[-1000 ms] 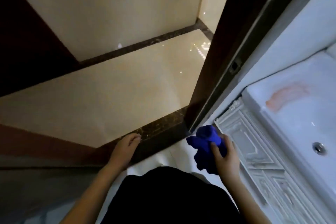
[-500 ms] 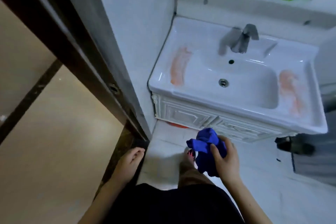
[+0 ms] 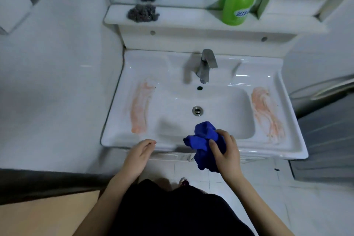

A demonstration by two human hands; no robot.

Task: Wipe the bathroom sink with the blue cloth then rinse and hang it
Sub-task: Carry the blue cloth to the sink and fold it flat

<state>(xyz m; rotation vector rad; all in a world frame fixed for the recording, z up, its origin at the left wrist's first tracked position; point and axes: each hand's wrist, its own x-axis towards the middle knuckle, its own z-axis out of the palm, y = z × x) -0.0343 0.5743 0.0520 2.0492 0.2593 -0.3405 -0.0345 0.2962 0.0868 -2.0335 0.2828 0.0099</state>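
1. Right grip (image 3: 227, 151) is curled round a crumpled deep-blue cloth (image 3: 205, 136). Thumb and fingers pinch the bundle, and a loose end hangs below the hand.
2. That cloth is over the near rim of the white ceramic bathroom sink (image 3: 172, 101), a little right of its middle. I cannot tell whether it touches the rim.
3. Left grip (image 3: 138, 155) holds nothing. Its fingers are loosely bent, and it is at the near rim, left of the cloth and apart from it.
4. One long orange smear (image 3: 139, 109) marks the sink's left ledge, and a wider orange smear (image 3: 267, 111) marks the right ledge.
5. At the far edge stands a grey metal faucet (image 3: 206, 65), with a round metal drain (image 3: 197, 110) in the bowl between it and the cloth.
6. Beyond the sink, a white shelf (image 3: 182, 19) carries a grey wire scouring pad (image 3: 142, 13) on the left and a green plastic bottle (image 3: 238, 2) on the right.
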